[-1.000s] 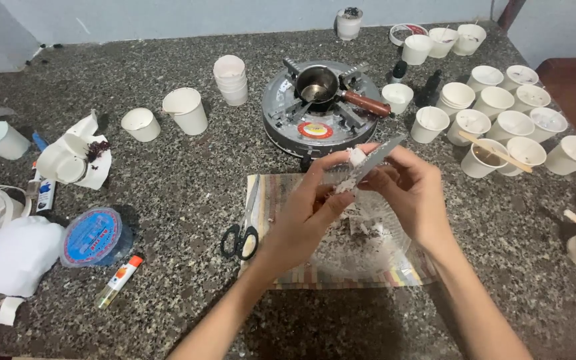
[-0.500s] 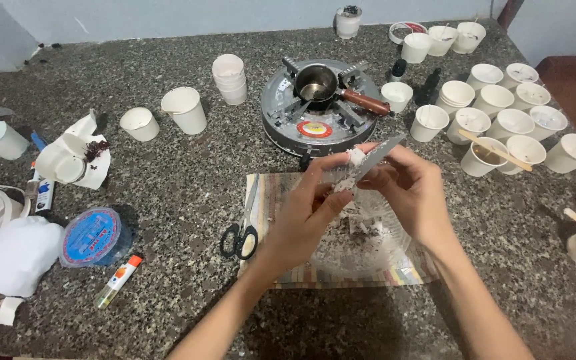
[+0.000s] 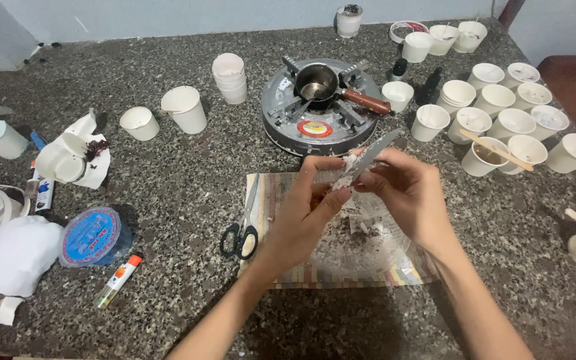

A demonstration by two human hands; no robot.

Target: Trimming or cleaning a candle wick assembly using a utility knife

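At frame centre, nothing had shifted since the prior views: left hand (image 3: 308,213) fingers gripped a white lump (image 3: 349,165), right hand (image 3: 405,193) fingers clasped the knife (image 3: 375,152) scraping it.

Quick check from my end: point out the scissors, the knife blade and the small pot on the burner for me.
scissors (image 3: 240,239): head view, on the black handle loops.
knife blade (image 3: 376,151): head view, mid-blade, above the right hand (image 3: 408,193).
small pot (image 3: 316,85): head view, on its rim.
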